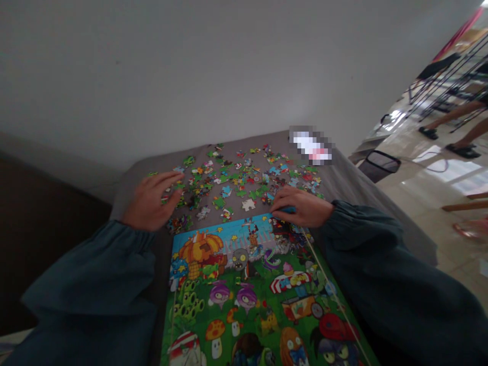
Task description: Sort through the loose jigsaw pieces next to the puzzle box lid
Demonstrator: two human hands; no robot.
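A colourful cartoon jigsaw picture board (251,295) lies on a grey-covered table (343,178) in front of me. Beyond it, several loose puzzle pieces (236,178) are scattered. My left hand (150,201) lies flat on the table at the left edge of the scatter, fingers stretched out over some pieces. My right hand (301,206) rests at the board's upper right corner, fingers curled and pinching a small blue puzzle piece (287,209). Both arms wear dark teal sleeves.
A plain wall stands behind the table. A single pale piece (248,205) lies face down near the board's top edge. To the right, on a shiny floor, are a dark bin (381,163), metal stands, and other people's legs and sandals (457,147).
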